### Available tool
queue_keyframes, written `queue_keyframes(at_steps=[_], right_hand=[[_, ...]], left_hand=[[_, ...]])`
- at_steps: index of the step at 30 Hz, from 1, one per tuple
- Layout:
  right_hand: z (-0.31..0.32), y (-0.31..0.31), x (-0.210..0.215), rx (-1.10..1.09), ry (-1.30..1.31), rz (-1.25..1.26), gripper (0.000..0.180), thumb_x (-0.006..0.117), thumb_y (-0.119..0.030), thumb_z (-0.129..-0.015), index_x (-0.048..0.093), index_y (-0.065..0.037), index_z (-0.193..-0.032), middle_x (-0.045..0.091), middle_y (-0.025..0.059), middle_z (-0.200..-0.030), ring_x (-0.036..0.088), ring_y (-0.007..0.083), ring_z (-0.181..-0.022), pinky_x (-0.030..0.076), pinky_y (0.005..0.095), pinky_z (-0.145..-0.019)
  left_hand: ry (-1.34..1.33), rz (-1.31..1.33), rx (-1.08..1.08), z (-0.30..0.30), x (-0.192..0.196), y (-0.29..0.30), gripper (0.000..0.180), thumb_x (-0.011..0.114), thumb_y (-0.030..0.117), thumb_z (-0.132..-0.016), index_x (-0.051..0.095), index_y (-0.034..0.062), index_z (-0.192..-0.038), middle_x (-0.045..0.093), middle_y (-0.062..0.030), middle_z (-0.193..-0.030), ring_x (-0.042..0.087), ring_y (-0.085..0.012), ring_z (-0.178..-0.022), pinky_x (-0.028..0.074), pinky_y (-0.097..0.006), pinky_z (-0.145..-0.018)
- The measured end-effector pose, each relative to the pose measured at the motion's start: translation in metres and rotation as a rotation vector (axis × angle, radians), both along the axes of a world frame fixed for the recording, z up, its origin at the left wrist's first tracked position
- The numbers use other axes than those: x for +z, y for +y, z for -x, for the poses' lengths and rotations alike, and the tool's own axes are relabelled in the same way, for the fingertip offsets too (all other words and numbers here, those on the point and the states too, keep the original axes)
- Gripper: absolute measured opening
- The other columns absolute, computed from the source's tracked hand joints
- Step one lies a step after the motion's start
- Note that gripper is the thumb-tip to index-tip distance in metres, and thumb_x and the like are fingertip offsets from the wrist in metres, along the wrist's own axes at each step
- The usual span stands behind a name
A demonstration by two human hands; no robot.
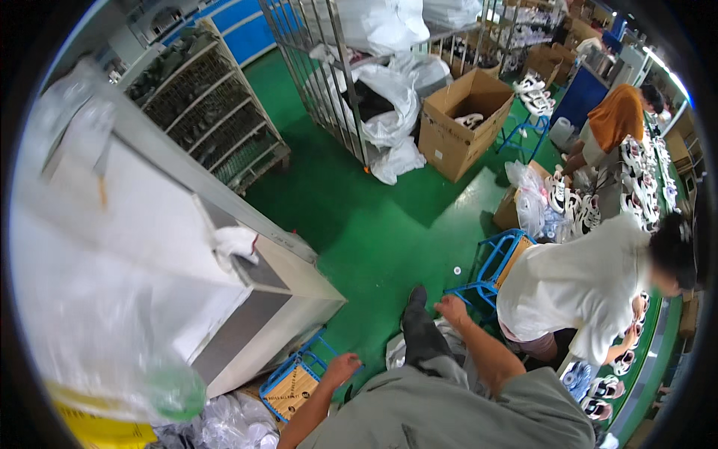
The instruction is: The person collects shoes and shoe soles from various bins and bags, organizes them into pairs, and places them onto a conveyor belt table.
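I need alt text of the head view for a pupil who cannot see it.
A person's left hand and right hand, nothing visible in them, hang near blue stools on a green floor. At right, a co-worker in white leans toward a row of shoes; ahead stands a cardboard box.

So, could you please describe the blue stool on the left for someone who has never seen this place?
Find the big pale unit on the left; beside its foot, near the person's left hand, is a blue-framed stool. Its tan seat bears dark marks; unlike the blue stool beside the white-shirted co-worker, it stands on the person's left.
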State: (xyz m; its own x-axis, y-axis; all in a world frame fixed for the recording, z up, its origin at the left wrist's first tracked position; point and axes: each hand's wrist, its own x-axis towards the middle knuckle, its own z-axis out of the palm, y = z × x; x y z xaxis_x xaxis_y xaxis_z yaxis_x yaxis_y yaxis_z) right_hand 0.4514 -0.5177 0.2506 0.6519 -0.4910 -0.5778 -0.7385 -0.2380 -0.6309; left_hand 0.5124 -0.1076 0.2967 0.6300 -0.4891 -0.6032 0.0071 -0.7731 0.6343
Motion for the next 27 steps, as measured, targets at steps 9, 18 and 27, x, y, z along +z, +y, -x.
queue_keyframes(at_steps=[9, 18, 27], right_hand=[[-0.154, -0.176, 0.061, 0.306, -0.268, 0.340, 0.053, 0.072, -0.033, -0.081, 0.061, 0.006, -0.116, 0.064, 0.0288, -0.109, 0.061, 0.0465, -0.103, 0.050, 0.0502, -0.090], [-0.379, -0.259, 0.105, 0.598, -0.419, 0.514, 0.061, 0.073, -0.031, -0.081, 0.054, 0.000, -0.130, 0.058, 0.0246, -0.126, 0.054, 0.0423, -0.118, 0.045, 0.0487, -0.101], [-0.535, -0.395, 0.139, 0.818, -0.351, 0.753, 0.067, 0.075, -0.026, -0.079, 0.050, 0.000, -0.135, 0.051, 0.0243, -0.137, 0.045, 0.0423, -0.129, 0.037, 0.0477, -0.111]], left_hand=[[0.315, -0.098, 0.733, -0.115, -0.008, -0.085, 0.022, 0.066, 0.023, -0.089, 0.074, 0.0037, -0.095, 0.069, -0.0117, -0.084, 0.065, -0.0247, -0.073, 0.052, -0.039, -0.065], [0.273, 0.068, 0.673, -0.149, -0.137, -0.164, 0.020, 0.065, 0.024, -0.085, 0.071, 0.0045, -0.083, 0.064, -0.0101, -0.068, 0.062, -0.0247, -0.060, 0.048, -0.041, -0.049], [0.159, -0.053, 0.617, -0.308, -0.124, -0.384, 0.018, 0.065, 0.020, -0.086, 0.070, 0.0025, -0.090, 0.070, -0.0158, -0.080, 0.069, -0.0287, -0.072, 0.055, -0.042, -0.065]])
